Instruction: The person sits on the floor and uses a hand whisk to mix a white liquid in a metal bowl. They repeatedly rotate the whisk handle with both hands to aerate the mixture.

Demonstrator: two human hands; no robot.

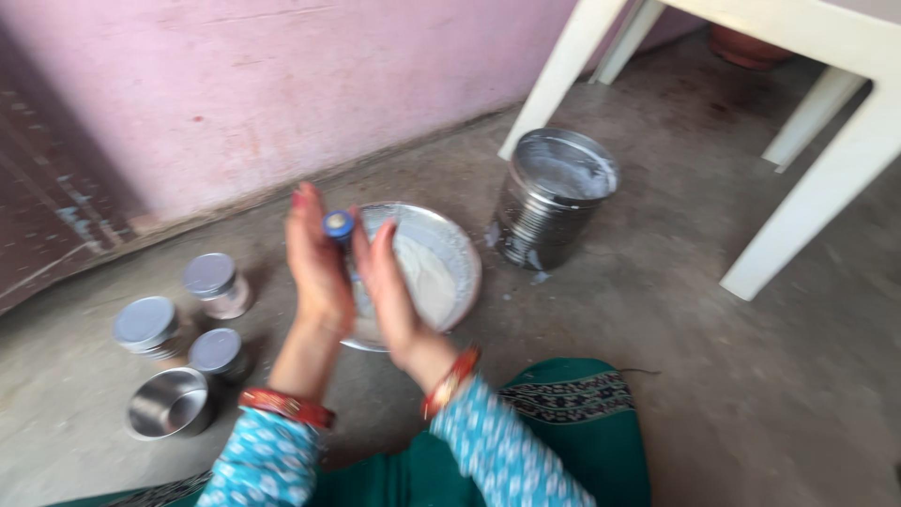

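— both palms pressed flat against each other, the left hand (317,268) and right hand (387,282) pinching a thin stick with a blue cap (339,224) between them, upright over the steel plate (460,246).

— what's in the plate?

— white flour (424,277), heaped in the middle. the plate sits on the floor right in front of the knees.

— any containers?

— three small jars with round silver lids (145,322) to the left, close together, and an open steel cup (169,404) beside them. a tall steel can (554,197), whitish inside, stands just right of the plate.

— labels?

— too blurred to tell.

— the room?

— bare grey concrete floor (732,376), pink wall (310,84) behind, white plastic table legs (826,188) at right.
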